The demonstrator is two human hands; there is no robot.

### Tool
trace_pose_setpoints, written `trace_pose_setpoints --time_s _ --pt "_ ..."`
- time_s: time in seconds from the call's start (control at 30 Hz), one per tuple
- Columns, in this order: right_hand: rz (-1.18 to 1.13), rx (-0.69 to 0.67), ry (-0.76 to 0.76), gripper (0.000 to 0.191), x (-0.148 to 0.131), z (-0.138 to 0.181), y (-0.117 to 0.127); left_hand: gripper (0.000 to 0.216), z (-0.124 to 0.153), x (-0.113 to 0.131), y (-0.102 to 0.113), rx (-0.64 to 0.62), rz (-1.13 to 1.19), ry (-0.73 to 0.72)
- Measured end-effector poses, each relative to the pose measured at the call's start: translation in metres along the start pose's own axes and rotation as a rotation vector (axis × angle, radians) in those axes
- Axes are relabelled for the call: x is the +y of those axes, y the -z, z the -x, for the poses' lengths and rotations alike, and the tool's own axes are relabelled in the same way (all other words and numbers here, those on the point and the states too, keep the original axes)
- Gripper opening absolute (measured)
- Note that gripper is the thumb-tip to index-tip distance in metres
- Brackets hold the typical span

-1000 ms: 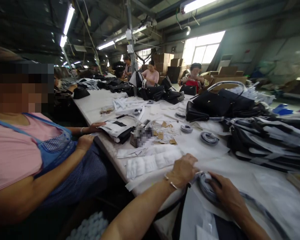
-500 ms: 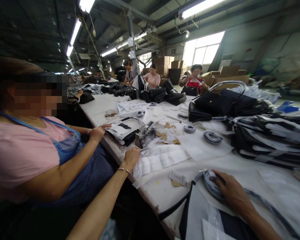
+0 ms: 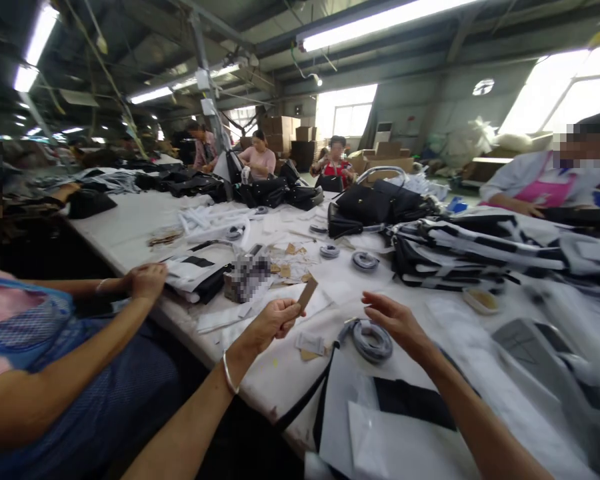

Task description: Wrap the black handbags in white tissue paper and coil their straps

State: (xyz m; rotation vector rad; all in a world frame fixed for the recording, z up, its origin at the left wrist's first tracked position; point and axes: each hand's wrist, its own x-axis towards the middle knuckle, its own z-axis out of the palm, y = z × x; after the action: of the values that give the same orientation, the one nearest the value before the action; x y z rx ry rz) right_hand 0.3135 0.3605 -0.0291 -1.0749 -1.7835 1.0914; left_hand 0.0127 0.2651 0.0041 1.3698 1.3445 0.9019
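My left hand (image 3: 276, 321) pinches a small brown card (image 3: 308, 293) between thumb and fingers, raised above the table. A bracelet circles that wrist. My right hand (image 3: 394, 321) is off the table with its fingers stretched toward the left and holds nothing. Just below its fingers lies a coiled, plastic-wrapped strap (image 3: 372, 341). The strap rests at the top of a black bag (image 3: 414, 401) that is partly covered by white sheets. Between my hands, a small clear packet (image 3: 310, 344) lies on the table with a brown piece under it.
Several loose brown tags (image 3: 285, 269) lie farther back, near more coiled straps (image 3: 365, 261). Wrapped black bags (image 3: 445, 250) are piled at the right. A co-worker's hands (image 3: 147, 280) rest at the table edge on the left. Other people stand around the table.
The view has swung to the right. My left hand, earlier low at the table edge, now holds up a brown card. My right hand has lifted off the coiled strap.
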Motion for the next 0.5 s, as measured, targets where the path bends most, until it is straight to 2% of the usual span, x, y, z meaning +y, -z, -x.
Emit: trace_pose_setpoints --time_s 0.07,0.1,0.2,0.3,0.4,0.5 --pt "-0.237 -0.102 -0.026 0.063 -0.020 0.005 -0.003 0.053 -0.022 0.014 -0.033 -0.270 0.150 0.024" --pt "-0.319 -0.141 -0.034 0.062 -0.025 0.007 -0.005 0.055 -0.033 0.020 -0.049 -0.358 0.153 0.031" --pt "-0.448 -0.115 -0.032 0.046 -0.030 0.015 -0.003 0.061 -0.066 0.029 -0.086 -0.454 0.089 0.022" --pt "-0.472 0.002 -0.011 0.033 -0.025 0.020 0.006 0.062 -0.090 0.027 -0.104 -0.420 -0.033 -0.007" --pt "-0.471 0.020 -0.028 0.035 -0.017 0.021 0.015 0.057 -0.104 0.021 -0.109 -0.251 -0.218 -0.061" --pt "-0.469 0.063 -0.065 0.036 -0.008 0.020 0.019 0.038 -0.109 0.013 -0.113 -0.085 -0.445 -0.140"
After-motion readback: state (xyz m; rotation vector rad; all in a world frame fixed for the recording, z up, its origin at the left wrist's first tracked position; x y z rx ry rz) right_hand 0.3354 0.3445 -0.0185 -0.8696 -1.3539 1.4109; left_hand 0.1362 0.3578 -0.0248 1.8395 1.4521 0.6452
